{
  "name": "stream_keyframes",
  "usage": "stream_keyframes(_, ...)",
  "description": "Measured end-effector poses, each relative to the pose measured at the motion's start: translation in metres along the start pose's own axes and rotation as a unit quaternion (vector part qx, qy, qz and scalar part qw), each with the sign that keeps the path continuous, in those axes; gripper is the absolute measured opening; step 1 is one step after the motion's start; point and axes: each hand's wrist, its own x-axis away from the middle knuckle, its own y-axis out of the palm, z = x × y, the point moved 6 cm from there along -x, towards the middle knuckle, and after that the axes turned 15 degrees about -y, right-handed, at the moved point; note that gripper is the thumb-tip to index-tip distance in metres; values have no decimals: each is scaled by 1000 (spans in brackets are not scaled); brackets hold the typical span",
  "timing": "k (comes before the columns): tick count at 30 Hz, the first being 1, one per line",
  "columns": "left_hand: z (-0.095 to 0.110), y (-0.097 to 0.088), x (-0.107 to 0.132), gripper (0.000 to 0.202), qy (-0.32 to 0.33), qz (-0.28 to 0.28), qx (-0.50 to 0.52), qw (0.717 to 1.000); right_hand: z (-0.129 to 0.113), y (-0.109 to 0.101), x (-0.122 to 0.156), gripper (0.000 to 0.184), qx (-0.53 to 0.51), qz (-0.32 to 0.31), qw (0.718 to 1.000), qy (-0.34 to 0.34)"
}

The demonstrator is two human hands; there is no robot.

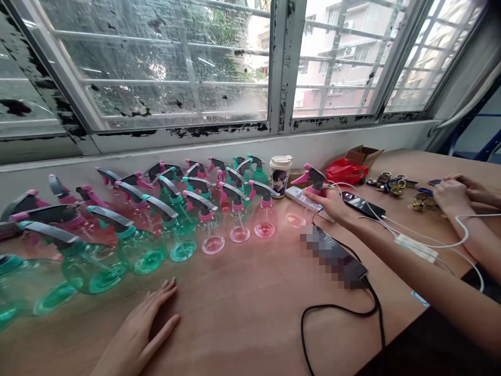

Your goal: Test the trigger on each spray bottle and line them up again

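Observation:
My left hand (146, 318) lies on the table with its fingers stretched out, holding nothing. The nearest things to it are the green spray bottles (151, 261) in the front of a large group. My right hand (329, 201) is closed around the neck of a pink spray bottle (299, 216), just under its pink and black trigger head. That bottle stands apart, to the right of the group. At the group's right end is another clear pink spray bottle (265, 219). Several more pink and green ones crowd behind, partly hidden.
A phone (344, 261) with a black cable (336, 307) lies near my right forearm. Beyond are a lidded cup (280, 177), a second phone (364, 205), white cables, a red plastic bag (346, 171) and metal parts (391, 184). Another person's hands (452, 196) are at the right.

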Motion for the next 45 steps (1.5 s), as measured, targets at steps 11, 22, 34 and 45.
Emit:
stream_keyframes(11,-24,17,1,51,-30,-29,7,999,5,48,-2,44,14,-83,996,-12)
stream_keyframes(22,-21,15,0,51,-17,-11,5,1000,-3,51,14,48,49,-97,994,1)
stream_keyframes(34,10,-15,40,45,70,22,-39,997,-94,43,92,62,85,75,992,48)
stream_keyframes(45,-57,-63,139,45,-46,20,-12,999,-329,315,109,9,-197,-277,912,-228)
